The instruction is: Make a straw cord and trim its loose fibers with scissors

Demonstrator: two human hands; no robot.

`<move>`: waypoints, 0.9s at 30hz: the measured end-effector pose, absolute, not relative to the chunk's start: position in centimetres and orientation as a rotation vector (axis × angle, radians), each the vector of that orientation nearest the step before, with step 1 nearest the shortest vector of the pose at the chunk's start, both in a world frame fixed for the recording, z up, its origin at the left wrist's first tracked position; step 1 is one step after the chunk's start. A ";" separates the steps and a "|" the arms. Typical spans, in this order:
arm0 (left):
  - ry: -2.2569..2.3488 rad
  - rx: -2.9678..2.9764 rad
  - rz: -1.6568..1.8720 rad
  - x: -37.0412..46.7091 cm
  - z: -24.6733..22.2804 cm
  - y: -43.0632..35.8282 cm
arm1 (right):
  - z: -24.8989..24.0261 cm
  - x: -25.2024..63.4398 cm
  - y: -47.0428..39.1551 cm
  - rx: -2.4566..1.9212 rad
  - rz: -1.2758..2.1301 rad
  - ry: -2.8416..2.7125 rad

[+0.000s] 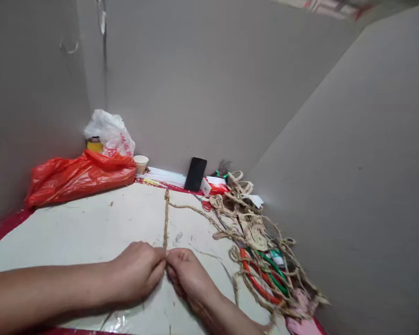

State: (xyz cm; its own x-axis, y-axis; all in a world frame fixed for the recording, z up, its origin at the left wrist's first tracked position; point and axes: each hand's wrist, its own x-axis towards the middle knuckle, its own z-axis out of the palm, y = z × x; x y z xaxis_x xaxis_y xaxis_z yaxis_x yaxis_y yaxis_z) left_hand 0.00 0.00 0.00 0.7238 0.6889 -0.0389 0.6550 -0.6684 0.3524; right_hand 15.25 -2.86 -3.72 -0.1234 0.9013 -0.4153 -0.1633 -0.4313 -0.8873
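Note:
A thin stick wrapped in brown twine [166, 216] lies upright in view on the white board, pointing away from me. My left hand [139, 270] comes in from the left, its fingers pinched at the near end of the wrapped stick. Against it, my right hand [188, 272] pinches the same spot, thumb and fingertips pressed together. What lies between the fingertips is mostly hidden. From the far end of the stick a strand of twine [192, 208] runs right to a tangled heap of rope [254, 232].
Red- and green-handled tools [260, 279] lie within the heap. Along the back stand a black phone [195, 174], a paper cup [140, 164], a red plastic bag [84, 177] and a white plastic bag [111, 132]. Small red scissors [206, 205] lie near the phone. Grey walls [195, 83] enclose the board [91, 232].

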 end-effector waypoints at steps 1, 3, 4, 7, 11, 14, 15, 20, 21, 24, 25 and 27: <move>1.045 2.631 0.078 0.2 -0.3 -0.2 | -3.7 15.1 -2.9 -1.328 1.681 -0.881; 1.018 2.716 -0.011 0.4 -0.8 -0.7 | -3.6 14.9 -2.9 -1.317 1.692 -0.872; 0.992 2.758 -0.038 0.5 -1.0 -1.0 | -3.6 14.8 -3.0 -1.308 1.697 -0.869; 0.858 2.886 -0.057 0.1 -1.0 -1.7 | -3.3 14.9 -3.2 -1.268 1.712 -0.863; 0.738 2.681 0.274 -0.6 0.1 -1.1 | -3.0 15.4 -3.3 -1.192 1.764 -0.833; 0.944 2.270 0.719 -0.5 0.7 0.6 | -2.9 15.8 -3.3 -1.149 1.768 -0.839; 0.992 2.090 0.766 -0.2 0.7 1.2 | -2.9 15.9 -3.3 -1.148 1.758 -0.848; 0.838 1.347 0.297 0.8 -0.9 2.4 | -2.6 16.3 -3.1 -1.186 1.680 -0.973; 0.821 1.341 0.266 0.8 -1.2 2.4 | -2.5 16.4 -3.0 -1.217 1.646 -1.032; 0.796 1.510 0.308 0.6 -1.4 2.4 | -2.3 16.8 -2.8 -1.355 1.485 -1.303; 0.792 1.569 0.298 0.5 -1.3 2.5 | -2.2 16.8 -2.8 -1.397 1.423 -1.410; 0.789 1.653 0.249 0.4 -1.2 2.7 | -2.3 16.9 -3.0 -1.465 1.263 -1.609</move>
